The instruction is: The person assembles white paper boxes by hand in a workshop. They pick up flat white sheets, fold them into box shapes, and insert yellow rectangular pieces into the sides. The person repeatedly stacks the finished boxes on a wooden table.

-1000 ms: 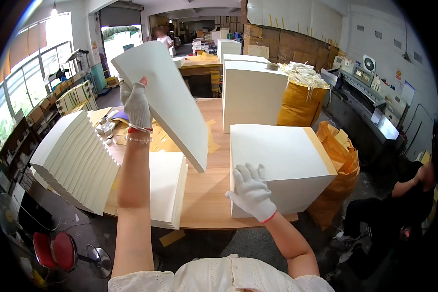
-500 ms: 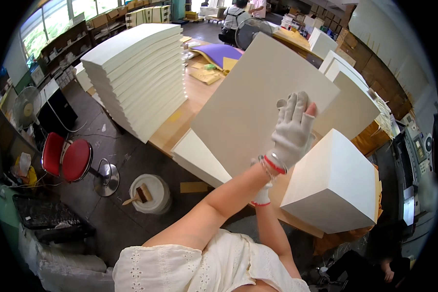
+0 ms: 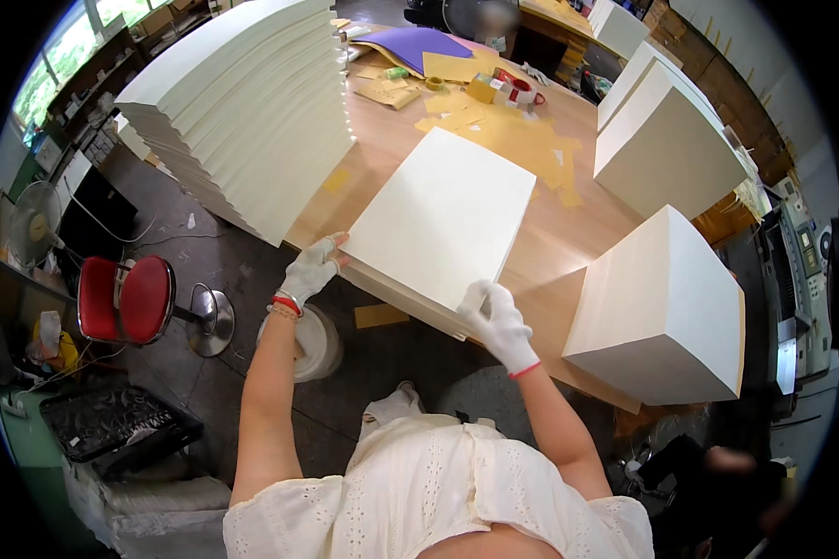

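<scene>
A low stack of white sheets (image 3: pixel 443 210) lies on the wooden table in front of me, jutting slightly past its near edge. My left hand (image 3: pixel 311 270), in a white glove with bare fingertips, touches the stack's left corner, thumb and fingers apart. At the near right corner, my right hand (image 3: pixel 499 326) in a white glove has its fingers curled in a pinch on the sheets. How many sheets that pinch takes in is hidden.
A tall wavy stack of white sheets (image 3: pixel 242 112) rises at the left. Two more thick stacks stand right, one near (image 3: pixel 662 307), one farther back (image 3: pixel 671 140). Tape rolls (image 3: pixel 522 91) and yellow paper scraps (image 3: pixel 457 116) lie behind. A red chair (image 3: pixel 146 298) and white bucket (image 3: pixel 317 345) stand left.
The large white board-like sheet, earlier tilted up under my hands, now lies flat in front of me. My hands have come apart to its left and near right corners.
</scene>
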{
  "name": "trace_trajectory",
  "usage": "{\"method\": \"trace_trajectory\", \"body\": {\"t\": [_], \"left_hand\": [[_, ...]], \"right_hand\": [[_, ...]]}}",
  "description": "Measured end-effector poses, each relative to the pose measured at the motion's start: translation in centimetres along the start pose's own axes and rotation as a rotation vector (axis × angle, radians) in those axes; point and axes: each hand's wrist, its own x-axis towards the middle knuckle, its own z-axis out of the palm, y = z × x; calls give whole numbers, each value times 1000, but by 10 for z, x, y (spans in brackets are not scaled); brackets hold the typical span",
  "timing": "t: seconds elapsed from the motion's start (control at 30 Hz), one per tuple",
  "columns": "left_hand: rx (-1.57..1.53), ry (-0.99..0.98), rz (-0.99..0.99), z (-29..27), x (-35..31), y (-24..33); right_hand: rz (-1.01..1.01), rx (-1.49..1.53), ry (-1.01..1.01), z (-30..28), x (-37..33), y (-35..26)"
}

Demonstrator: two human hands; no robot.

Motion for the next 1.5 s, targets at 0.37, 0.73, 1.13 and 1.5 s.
{"method": "trace_trajectory", "body": {"t": [0.37, 0.73, 1.13, 1.5], "left_hand": [[-154, 46, 146, -2, 16, -33], [51, -64, 82, -15, 17, -3], [303, -46, 129, -10, 19, 1], [212, -34, 118, -12, 15, -17]], "right_hand": [[-205, -374, 51, 14, -7, -14], [-246, -427, 98, 39, -17, 7], [-320, -532, 215, 59, -26, 40], [-309, -239, 285, 61, -23, 33]]}}
